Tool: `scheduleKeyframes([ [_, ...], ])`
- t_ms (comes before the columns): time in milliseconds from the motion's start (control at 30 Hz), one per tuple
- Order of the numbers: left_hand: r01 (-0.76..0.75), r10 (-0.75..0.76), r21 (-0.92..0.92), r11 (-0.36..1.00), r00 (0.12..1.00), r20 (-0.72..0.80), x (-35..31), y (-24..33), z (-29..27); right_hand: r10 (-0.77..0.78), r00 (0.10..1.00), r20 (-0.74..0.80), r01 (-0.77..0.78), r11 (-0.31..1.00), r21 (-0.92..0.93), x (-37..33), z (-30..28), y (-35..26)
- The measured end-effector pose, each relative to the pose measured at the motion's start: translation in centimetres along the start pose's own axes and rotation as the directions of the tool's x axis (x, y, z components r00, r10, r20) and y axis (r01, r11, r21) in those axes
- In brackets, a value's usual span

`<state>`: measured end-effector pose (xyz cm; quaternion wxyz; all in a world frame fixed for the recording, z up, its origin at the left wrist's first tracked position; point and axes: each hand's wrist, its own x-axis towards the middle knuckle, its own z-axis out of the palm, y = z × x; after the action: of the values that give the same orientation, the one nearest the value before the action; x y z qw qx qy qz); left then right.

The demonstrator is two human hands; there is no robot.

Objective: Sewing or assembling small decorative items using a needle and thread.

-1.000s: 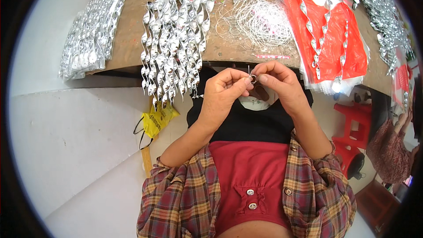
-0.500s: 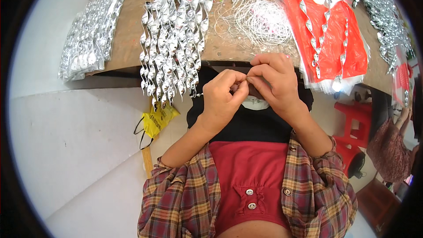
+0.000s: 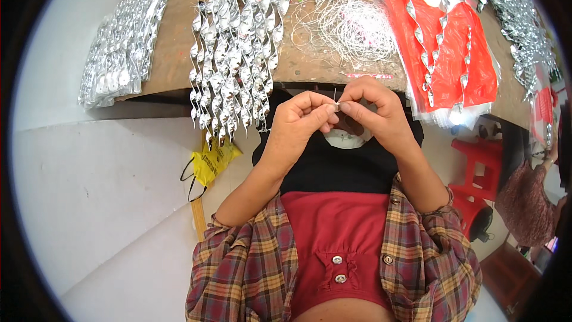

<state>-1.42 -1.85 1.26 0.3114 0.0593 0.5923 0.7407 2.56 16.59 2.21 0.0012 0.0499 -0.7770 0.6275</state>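
Note:
Over my lap, just off the table's near edge, my hands meet fingertip to fingertip. My left hand (image 3: 301,124) is closed in a pinch, thumb against forefinger. My right hand (image 3: 376,110) pinches the same spot from the other side. Between them is a thin pale string (image 3: 335,93), with a short end standing up above the fingertips. Whatever else they grip is too small to make out. Closest on the table is a loose tangle of white string (image 3: 351,24). To its left, twisted silver spiral strips (image 3: 229,53) hang partly over the edge.
Bagged silver spirals (image 3: 125,48) lie at the far left. On the right, a red plastic sheet (image 3: 453,53) and clear bags carry several loose spirals. A pink patterned strip (image 3: 369,76) lies at the table edge. A red stool (image 3: 479,164) and another person's sleeve (image 3: 527,203) are at right.
My hands have shifted slightly and the right one has lowered, uncovering the pink patterned strip. The upright string end now shows between the fingertips.

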Motion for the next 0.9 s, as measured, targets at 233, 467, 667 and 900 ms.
scheduleKeyframes([
  [233, 0.01, -0.007, -0.062, 0.998, 0.998, 0.055, -0.1, 0.0, 0.1, -0.116, 0.991, -0.067, 0.107, 0.987, -0.123, 0.2, 0.2, -0.3],
  [467, -0.005, 0.008, -0.106, 0.994, 1.0, 0.03, 0.0, -0.3, 0.0, -0.206, 0.974, -0.095, 0.164, 0.929, -0.332, 0.0, 0.5, -0.5],
  [667, -0.046, 0.048, -0.165, 0.985, 0.999, 0.009, -0.1, -0.4, 0.1, -0.22, 0.972, -0.083, 0.19, 0.942, -0.275, -0.2, 0.6, -0.1],
  [900, -0.202, 0.221, 0.254, 0.946, 0.974, -0.052, -0.7, -0.1, 1.0, -0.184, 0.98, -0.077, 0.162, 0.959, -0.235, 0.4, 0.5, -1.0],
])
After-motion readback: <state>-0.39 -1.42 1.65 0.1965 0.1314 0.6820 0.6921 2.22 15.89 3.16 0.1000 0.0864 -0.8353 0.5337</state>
